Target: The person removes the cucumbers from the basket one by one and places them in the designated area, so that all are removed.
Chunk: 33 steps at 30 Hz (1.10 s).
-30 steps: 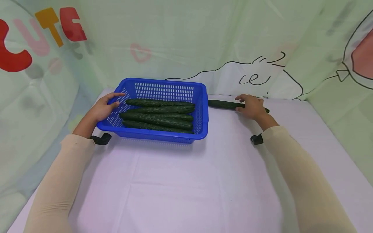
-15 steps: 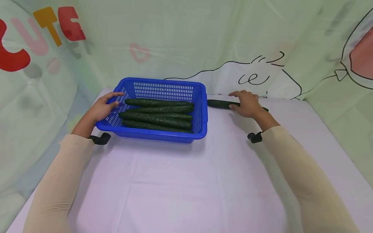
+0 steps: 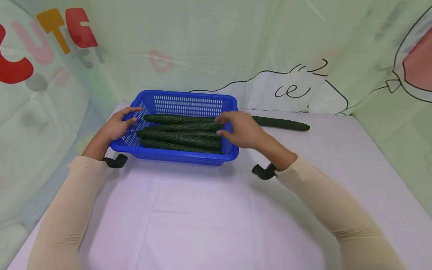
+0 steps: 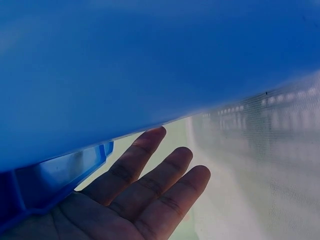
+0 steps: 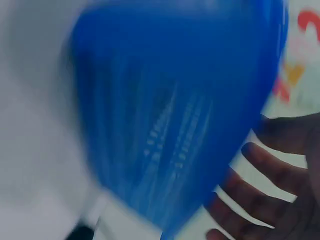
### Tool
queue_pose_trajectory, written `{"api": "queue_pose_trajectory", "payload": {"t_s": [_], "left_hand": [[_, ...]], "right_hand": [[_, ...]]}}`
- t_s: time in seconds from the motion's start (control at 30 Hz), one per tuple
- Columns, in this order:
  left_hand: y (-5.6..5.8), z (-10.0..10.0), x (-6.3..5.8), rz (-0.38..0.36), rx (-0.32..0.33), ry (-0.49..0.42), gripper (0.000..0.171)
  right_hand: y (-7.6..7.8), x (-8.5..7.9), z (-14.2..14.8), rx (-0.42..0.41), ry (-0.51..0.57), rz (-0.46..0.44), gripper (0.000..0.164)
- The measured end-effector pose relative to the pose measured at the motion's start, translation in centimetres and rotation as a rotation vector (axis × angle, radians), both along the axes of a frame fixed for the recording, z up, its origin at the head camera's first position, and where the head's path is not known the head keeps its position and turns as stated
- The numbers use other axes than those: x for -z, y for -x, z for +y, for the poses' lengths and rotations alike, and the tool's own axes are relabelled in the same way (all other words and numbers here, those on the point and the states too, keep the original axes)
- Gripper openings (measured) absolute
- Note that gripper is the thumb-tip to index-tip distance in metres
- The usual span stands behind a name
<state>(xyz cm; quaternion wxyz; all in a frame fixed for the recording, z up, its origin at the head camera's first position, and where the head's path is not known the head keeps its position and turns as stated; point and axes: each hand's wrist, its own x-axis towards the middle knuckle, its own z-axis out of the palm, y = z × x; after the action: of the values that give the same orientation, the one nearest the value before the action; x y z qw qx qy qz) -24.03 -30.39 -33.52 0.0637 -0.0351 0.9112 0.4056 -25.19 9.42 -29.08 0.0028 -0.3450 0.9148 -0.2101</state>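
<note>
A blue plastic basket with slotted walls holds several long dark green cucumbers. My left hand rests across its left rim. Thumb and one finger reach over the inside. Three fairly straight fingers show below the rim in the left wrist view. My right hand is at the basket's right wall, its fingertips over the cucumbers' right ends. In the blurred right wrist view its fingers are spread, with nothing held. Behind that hand, outside the basket, a single cucumber lies on the table, its left end hidden.
A white cloth covers the table. Printed fabric walls stand behind and at both sides. Each wrist carries a black camera mount, one below the left hand and one below the right.
My right hand has left the lone cucumber and moved left to the basket's right end. That cucumber stays where it was. My left hand and the basket have hardly moved.
</note>
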Motion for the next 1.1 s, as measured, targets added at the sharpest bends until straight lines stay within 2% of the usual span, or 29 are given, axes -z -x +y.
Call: {"api": "queue_pose_trajectory", "payload": {"t_s": [0.1, 0.17, 0.27, 0.37, 0.5, 0.6, 1.1], "left_hand": [[0.0, 0.0, 0.0, 0.003, -0.001, -0.005, 0.047], [0.0, 0.1, 0.1, 0.005, -0.001, -0.006, 0.047], [0.1, 0.1, 0.1, 0.008, 0.001, -0.007, 0.047], [0.1, 0.1, 0.1, 0.007, -0.002, -0.007, 0.047], [0.0, 0.2, 0.1, 0.007, -0.002, -0.01, 0.047], [-0.1, 0.2, 0.1, 0.002, 0.001, -0.011, 0.047], [0.0, -0.2, 0.2, 0.003, 0.002, -0.011, 0.048]], "right_hand": [[-1.4, 0.5, -2.3, -0.075, -0.092, -0.084, 0.041], [-1.8, 1.0, -3.5, -0.085, -0.134, -0.136, 0.044], [-1.6, 1.6, -4.9, -0.07, -0.168, -0.173, 0.048], [-0.8, 2.5, -6.1, -0.046, -0.19, -0.143, 0.051], [0.1, 3.7, -7.2, 0.005, -0.293, -0.089, 0.055], [0.3, 4.2, -7.6, 0.034, -0.364, -0.096, 0.058], [0.2, 4.2, -7.9, 0.025, -0.383, -0.139, 0.062]]}}
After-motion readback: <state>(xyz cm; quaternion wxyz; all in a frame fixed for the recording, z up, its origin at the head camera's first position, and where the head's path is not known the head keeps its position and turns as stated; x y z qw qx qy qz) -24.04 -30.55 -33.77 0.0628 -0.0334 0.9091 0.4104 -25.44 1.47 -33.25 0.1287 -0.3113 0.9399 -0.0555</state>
